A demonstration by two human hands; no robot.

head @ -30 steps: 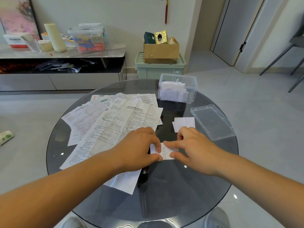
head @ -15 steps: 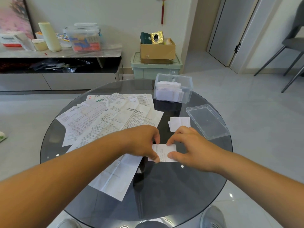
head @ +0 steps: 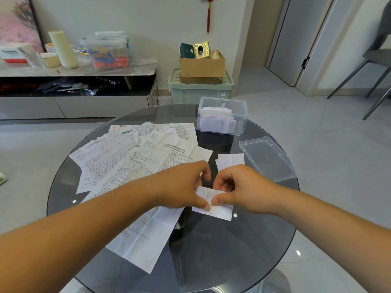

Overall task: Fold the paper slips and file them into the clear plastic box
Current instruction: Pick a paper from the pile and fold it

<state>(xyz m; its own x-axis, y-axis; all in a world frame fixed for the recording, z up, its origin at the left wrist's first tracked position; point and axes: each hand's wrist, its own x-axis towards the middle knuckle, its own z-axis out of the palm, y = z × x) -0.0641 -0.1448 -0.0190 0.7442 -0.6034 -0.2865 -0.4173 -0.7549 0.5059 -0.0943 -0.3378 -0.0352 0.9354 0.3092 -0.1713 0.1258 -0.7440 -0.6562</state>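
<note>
Both hands are on one paper slip (head: pixel 221 211) just right of the tabletop's (head: pixel 211 261) centre. The left hand (head: pixel 182 187) comes in across the spread sheets, fingers curled, its grip pinching the slip's left part with the thumb tip down on the paper. The right hand (head: pixel 243 189) meets it from the other side, fingers curled in too, and its grip pinches the slip near the middle, so the two thumbs sit almost tip to tip. The slip's long axis runs across the tabletop from left to right, with the right end swung a little toward the near edge, and its printed face is up. Its near edge looks to lie on the glass; whether the far edge is lifted, I cannot tell, since the fingers cover it. Just beyond the hands, toward the far edge, lies a small white folded slip (head: pixel 230 160). The clear plastic box (head: pixel 241 115) stands open at the far edge, right of centre, with white slips standing inside. Its lid (head: pixel 266 157) lies flat near the right edge. The big printed sheets (head: pixel 135 157) fan out over the left half of the tabletop.
</note>
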